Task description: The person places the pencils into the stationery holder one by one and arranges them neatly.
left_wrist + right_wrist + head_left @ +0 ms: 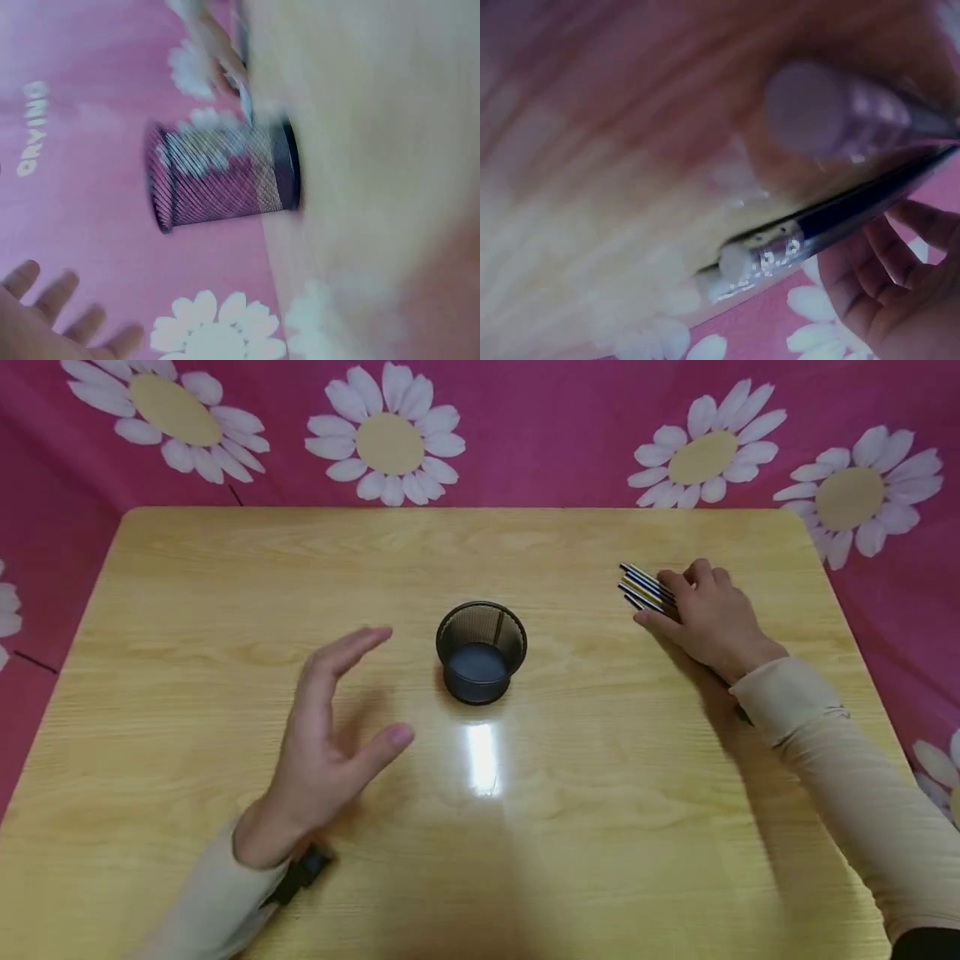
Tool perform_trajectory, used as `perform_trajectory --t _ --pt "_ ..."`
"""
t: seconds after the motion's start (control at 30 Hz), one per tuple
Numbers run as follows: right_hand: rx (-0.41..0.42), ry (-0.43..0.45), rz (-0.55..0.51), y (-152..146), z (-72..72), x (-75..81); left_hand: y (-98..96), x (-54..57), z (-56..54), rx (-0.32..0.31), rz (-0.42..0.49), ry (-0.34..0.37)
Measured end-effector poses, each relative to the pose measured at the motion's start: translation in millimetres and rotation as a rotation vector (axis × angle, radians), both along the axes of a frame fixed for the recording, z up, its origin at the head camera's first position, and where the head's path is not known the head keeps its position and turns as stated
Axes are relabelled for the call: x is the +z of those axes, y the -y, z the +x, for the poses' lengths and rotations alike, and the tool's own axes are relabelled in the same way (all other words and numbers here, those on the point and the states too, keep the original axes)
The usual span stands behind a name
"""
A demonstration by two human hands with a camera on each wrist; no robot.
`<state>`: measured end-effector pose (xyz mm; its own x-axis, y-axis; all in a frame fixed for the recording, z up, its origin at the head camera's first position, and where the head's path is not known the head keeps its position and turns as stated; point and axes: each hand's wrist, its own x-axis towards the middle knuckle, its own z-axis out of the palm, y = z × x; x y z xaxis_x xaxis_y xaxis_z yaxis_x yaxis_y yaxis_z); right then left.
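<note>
A black mesh pencil cup (480, 681) stands upright near the middle of the table; its inside looks bare. To its left, my left hand (318, 760) hovers with thumb and fingers spread apart, not touching the cup. In the left wrist view the mesh cup (225, 176) appears sideways, with the left fingers (56, 296) extended below it. At the far right, my right hand (708, 610) grips a bundle of several pencils (645, 589), thumb on the near side and fingers on the far side. Eraser ends of pencils (840, 217) show in the right wrist view beside the right hand (900, 292).
The light wooden table (225, 577) ends at a pink cloth (540, 435) with white daisies, which hangs behind it and along both sides. A bright light reflection (482, 760) lies on the tabletop in front of the cup.
</note>
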<state>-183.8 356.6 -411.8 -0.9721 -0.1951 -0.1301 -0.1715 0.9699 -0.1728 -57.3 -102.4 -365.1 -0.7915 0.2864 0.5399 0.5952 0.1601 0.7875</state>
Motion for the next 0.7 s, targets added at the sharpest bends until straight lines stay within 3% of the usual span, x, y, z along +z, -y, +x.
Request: perform_trajectory --t 0.07,0.17,0.27,0.33,0.4,0.47,0.63,0.7 --pt "0.024 -0.007 0.025 1 -2.4 -0.5 -9.9 -2.9 -25.0 0.089 -0.167 -0.041" --pt "0.031 -0.014 0.043 -1 -4.8 -2.4 -33.1 -7.6 -51.3 0.098 -0.436 -0.037" --pt "0.021 -0.020 0.038 -6 -2.3 -4.4 -57.3 -11.5 -65.7 0.077 -0.681 0.011" --pt "0.021 -0.024 0.025 -7 0.1 -6.2 -66.5 -13.6 -71.8 0.070 -0.781 0.036" --pt "0.020 -0.023 0.017 -6 2.3 -7.6 -66.3 -14.6 -80.6 0.076 -0.830 0.067" --pt "0.023 -0.027 0.013 -5 3.0 -8.9 -57.2 -14.0 -96.6 0.108 -0.838 0.097" --pt "0.025 -0.027 0.020 -2 2.2 -9.1 -10.8 -10.1 -158.0 0.241 -0.842 0.216" --pt "0.026 -0.032 0.025 -1 1.5 -8.5 8.8 -8.8 -177.3 0.293 -0.847 0.255"
